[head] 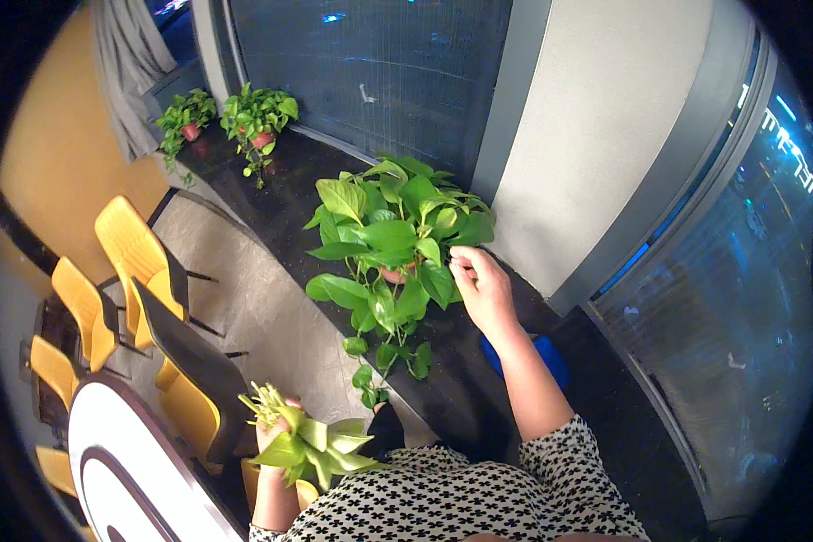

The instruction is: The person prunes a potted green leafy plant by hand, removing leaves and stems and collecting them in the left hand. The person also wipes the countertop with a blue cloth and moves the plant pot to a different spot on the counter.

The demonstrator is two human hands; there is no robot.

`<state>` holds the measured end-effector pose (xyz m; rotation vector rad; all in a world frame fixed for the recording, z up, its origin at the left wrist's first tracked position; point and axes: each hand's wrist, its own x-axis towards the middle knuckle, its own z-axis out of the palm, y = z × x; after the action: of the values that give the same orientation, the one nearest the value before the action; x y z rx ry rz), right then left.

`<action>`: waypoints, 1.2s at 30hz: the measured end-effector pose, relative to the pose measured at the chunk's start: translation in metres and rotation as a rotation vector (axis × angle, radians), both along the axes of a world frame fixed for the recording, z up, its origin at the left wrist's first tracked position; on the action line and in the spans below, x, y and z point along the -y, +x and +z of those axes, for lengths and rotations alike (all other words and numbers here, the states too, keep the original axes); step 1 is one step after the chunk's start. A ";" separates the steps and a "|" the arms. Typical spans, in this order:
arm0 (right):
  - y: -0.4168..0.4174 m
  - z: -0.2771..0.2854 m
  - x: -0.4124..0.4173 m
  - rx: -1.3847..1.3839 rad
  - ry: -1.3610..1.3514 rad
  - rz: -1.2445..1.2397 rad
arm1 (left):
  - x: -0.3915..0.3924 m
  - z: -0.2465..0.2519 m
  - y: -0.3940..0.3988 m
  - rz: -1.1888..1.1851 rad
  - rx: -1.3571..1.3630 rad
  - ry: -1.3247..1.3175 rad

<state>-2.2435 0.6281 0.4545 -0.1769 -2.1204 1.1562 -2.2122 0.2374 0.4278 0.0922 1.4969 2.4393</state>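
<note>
A bushy pothos plant (386, 237) with broad green leaves stands before me in a reddish pot (398, 273), mostly hidden by foliage. Its vines trail toward the front edge of a dark stone ledge (440, 379). My right hand (482, 288) is at the plant's right side, fingers curled close to the leaves. Whether anything is between those fingertips cannot be made out. Low on the left, my left hand (271, 437) grips a bunch of plucked pothos leaves (318, 444), with the pale stem ends sticking out past the fingers.
Two smaller potted pothos plants (191, 115) (259, 122) sit farther along the ledge. Behind it are window glass (379, 74) and a pale column (582, 135). Something blue (549, 362) lies beneath my right forearm. Yellow chairs (139, 251) and a white oval panel (122, 433) are on the left.
</note>
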 end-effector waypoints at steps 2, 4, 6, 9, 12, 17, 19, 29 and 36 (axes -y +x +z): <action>-0.036 -0.018 0.001 -0.014 -0.070 -0.072 | -0.017 0.025 -0.031 -0.088 -0.045 -0.158; -0.060 -0.027 0.009 0.022 -0.081 -0.141 | -0.030 0.039 -0.066 -0.124 -0.150 -0.498; -0.074 -0.029 0.020 0.020 -0.086 -0.156 | -0.037 0.039 -0.101 -0.213 -0.317 -0.583; -0.080 -0.031 0.033 -0.050 0.011 -0.082 | -0.057 0.037 -0.143 -0.318 -0.569 -0.531; -0.077 -0.039 0.042 0.016 0.087 -0.181 | -0.092 0.057 -0.175 -0.515 -0.826 -0.591; -0.082 -0.038 0.046 0.185 -0.046 -0.150 | -0.154 0.061 -0.207 -0.691 -1.092 -0.549; -0.078 -0.038 0.043 0.240 0.003 -0.135 | -0.185 0.061 -0.216 -0.747 -1.081 -0.698; -0.034 -0.032 0.033 0.344 0.549 0.028 | -0.191 -0.010 -0.198 -0.845 -1.227 -1.225; -0.082 0.005 0.033 0.044 0.256 -0.031 | -0.178 -0.024 -0.185 -0.763 -1.392 -1.214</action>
<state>-2.3252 0.5952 0.4595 -0.1181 -2.2731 0.8603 -2.3974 0.4156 0.4037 1.8384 2.3688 0.3889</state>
